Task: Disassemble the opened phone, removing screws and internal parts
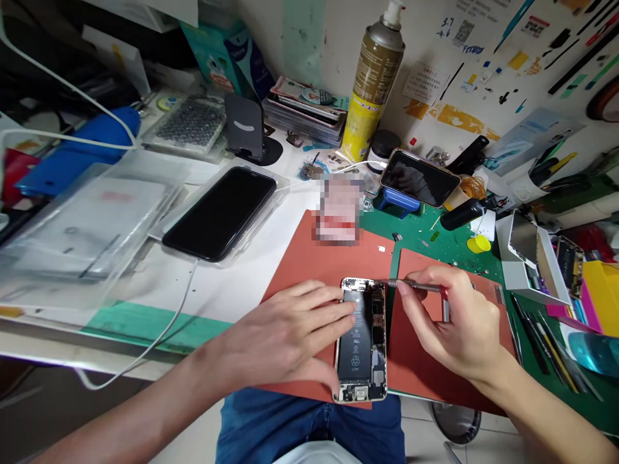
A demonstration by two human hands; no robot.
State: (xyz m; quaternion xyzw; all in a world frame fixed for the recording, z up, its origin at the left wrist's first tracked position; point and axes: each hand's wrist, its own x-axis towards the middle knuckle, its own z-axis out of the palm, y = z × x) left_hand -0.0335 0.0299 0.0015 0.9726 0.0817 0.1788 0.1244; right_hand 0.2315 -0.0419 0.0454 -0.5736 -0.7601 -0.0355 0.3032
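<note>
An opened phone [355, 341] lies upright in the view on the red-brown mat [290, 270], its battery and inner boards showing. My left hand [290, 332] rests at its left side, fingertips on the battery and thumb at the lower left corner. In my right hand [457, 316] a thin dark screwdriver [416, 284] is pinched between thumb and fingers. It lies nearly level, and its tip is at the phone's top right corner. Whether the tip touches a part there is too small to tell.
A black phone [222, 212] lies at the left, with a white cable [186, 299] running from it. Behind stand a spray can [370, 84] and a propped phone [420, 177]. Tweezers and tools [551, 348] lie right, beside a white box [529, 258].
</note>
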